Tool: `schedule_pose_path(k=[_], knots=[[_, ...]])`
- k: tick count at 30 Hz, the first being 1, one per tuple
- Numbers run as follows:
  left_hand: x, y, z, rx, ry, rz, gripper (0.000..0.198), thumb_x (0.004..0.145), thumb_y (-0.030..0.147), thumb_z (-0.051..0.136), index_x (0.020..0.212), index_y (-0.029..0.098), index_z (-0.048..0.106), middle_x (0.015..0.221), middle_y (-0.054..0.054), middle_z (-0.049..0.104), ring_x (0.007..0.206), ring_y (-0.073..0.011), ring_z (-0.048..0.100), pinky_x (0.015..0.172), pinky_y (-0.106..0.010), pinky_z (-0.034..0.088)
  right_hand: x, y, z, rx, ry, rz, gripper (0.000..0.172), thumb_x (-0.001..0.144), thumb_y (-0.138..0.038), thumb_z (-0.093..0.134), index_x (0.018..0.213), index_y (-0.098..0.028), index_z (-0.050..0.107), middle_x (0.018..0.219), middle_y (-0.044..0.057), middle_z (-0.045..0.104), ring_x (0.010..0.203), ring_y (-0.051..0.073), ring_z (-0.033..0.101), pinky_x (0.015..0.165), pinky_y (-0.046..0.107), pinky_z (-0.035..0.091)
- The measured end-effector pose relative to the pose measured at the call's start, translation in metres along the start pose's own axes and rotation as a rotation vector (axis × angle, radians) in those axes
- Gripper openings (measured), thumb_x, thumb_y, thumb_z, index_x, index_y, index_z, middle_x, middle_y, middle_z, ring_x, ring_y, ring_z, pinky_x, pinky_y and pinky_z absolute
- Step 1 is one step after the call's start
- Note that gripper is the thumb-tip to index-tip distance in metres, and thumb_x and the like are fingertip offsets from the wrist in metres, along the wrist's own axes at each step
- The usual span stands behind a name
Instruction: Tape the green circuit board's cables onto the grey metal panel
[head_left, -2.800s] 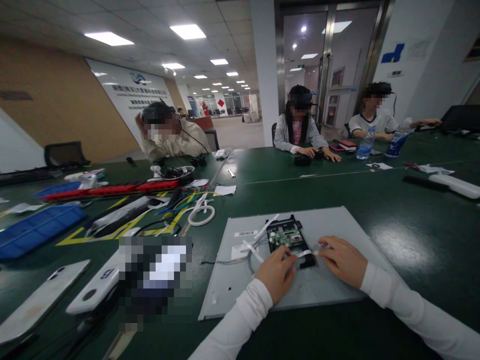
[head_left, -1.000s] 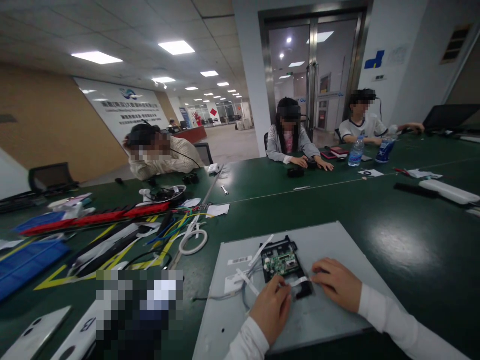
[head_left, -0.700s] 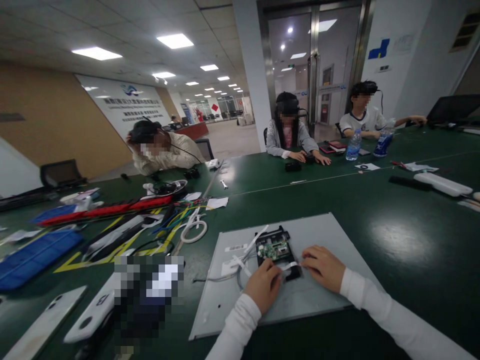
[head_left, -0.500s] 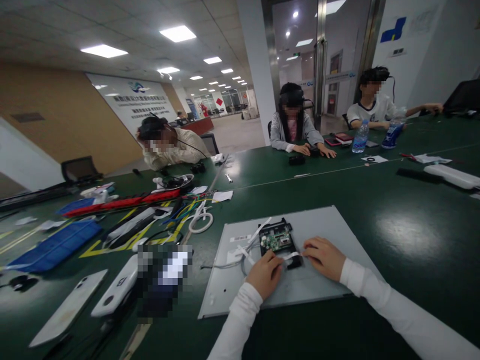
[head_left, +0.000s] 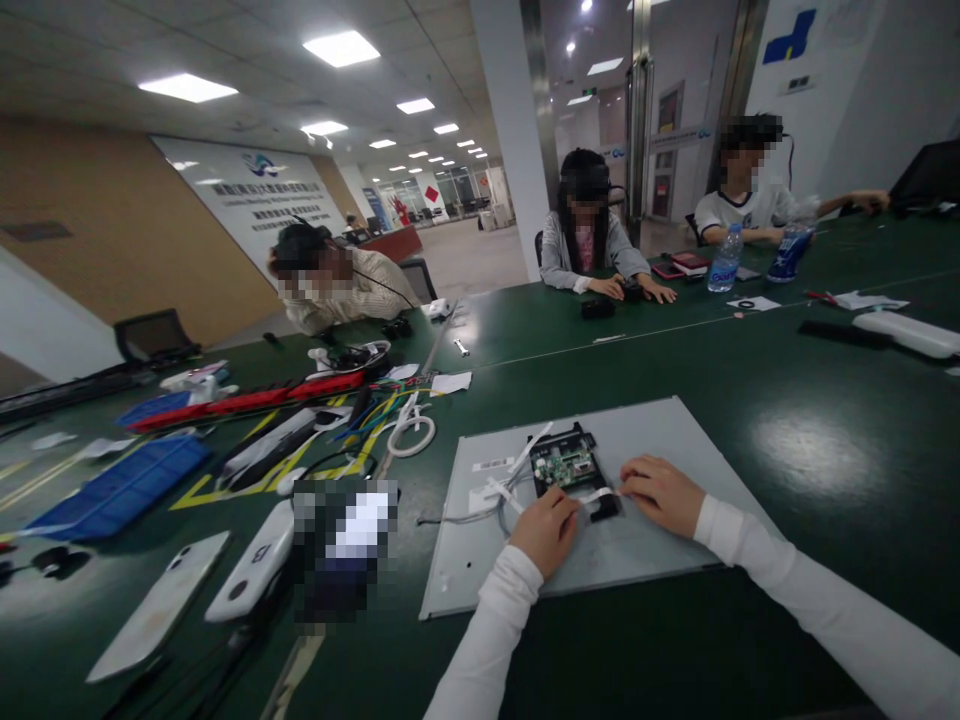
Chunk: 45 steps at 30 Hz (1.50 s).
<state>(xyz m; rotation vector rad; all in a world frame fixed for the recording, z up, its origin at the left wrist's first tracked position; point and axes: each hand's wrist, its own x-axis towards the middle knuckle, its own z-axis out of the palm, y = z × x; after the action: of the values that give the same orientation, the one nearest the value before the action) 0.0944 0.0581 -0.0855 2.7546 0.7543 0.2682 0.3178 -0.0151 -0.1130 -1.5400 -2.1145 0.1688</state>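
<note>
A grey flat panel [head_left: 645,545] lies on the green table. On it sits a black frame with a green circuit board [head_left: 571,467]. A short white strip [head_left: 598,495] crosses the frame's near end, between my two hands. My left hand [head_left: 546,530] is at the strip's left end with its fingers pinched together. At its right end my right hand [head_left: 661,494] has thumb and fingertips closed on the strip. Thin grey cables and white tape [head_left: 531,448] lie at the frame's left side.
Left of the panel are a phone with a lit, blurred screen [head_left: 349,550], a white device [head_left: 251,562], a white slab [head_left: 161,605], a blue tray [head_left: 120,485] and a white ring [head_left: 411,437]. Three people sit across the table, near bottles [head_left: 724,260].
The view has shifted slightly, so the panel and both hands appear a little further right. Both hands stay at the white strip, with little other movement.
</note>
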Motion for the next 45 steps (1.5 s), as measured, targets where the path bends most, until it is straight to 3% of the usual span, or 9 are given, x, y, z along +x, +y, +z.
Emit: schedule_pose_path(k=[8,15,26,32,45], knots=[[-0.005,-0.005,0.001,0.094,-0.026,0.013,0.026,0.084,0.019,0.034,0.101,0.019,0.054,0.091,-0.005,0.049,0.079,-0.0153,0.053,0.071,-0.029,0.045,0.003,0.000,0.008,-0.005,0.075,-0.007,0.018,0.075,-0.008,0.044,0.079,-0.016,0.059,0.088,0.005,0.054,0.085,0.015,0.046,0.077,0.031,0.039],[-0.003,-0.004,0.000,0.079,-0.034,0.006,0.027,0.085,0.022,0.033,0.100,0.018,0.055,0.090,-0.005,0.050,0.078,-0.0151,0.053,0.070,-0.028,0.044,0.002,0.004,0.010,-0.043,0.072,-0.010,0.026,0.075,-0.011,0.047,0.096,-0.020,0.059,0.094,0.005,0.053,0.087,0.017,0.046,0.077,0.034,0.038],[-0.001,-0.006,0.004,0.018,-0.011,-0.019,0.024,0.084,0.022,0.036,0.100,0.019,0.054,0.093,-0.004,0.049,0.081,-0.0152,0.052,0.073,-0.028,0.044,-0.002,0.002,0.007,-0.034,0.056,-0.045,0.032,0.073,-0.011,0.049,0.102,-0.022,0.058,0.099,0.006,0.051,0.089,0.018,0.046,0.077,0.034,0.038],[-0.002,-0.004,0.003,0.048,0.002,-0.007,0.031,0.084,0.022,0.038,0.114,0.023,0.047,0.093,-0.005,0.049,0.080,-0.0157,0.052,0.071,-0.028,0.044,-0.002,0.002,0.009,-0.002,0.075,-0.072,0.025,0.072,-0.011,0.049,0.091,-0.021,0.062,0.098,0.006,0.052,0.085,0.016,0.047,0.076,0.032,0.039],[-0.004,-0.005,0.005,0.074,-0.003,0.020,0.028,0.083,0.022,0.039,0.108,0.022,0.051,0.090,-0.004,0.049,0.079,-0.0156,0.052,0.073,-0.029,0.043,0.001,0.000,0.010,0.023,0.095,-0.029,0.022,0.073,-0.009,0.047,0.089,-0.019,0.059,0.096,0.005,0.053,0.090,0.017,0.047,0.079,0.033,0.039]])
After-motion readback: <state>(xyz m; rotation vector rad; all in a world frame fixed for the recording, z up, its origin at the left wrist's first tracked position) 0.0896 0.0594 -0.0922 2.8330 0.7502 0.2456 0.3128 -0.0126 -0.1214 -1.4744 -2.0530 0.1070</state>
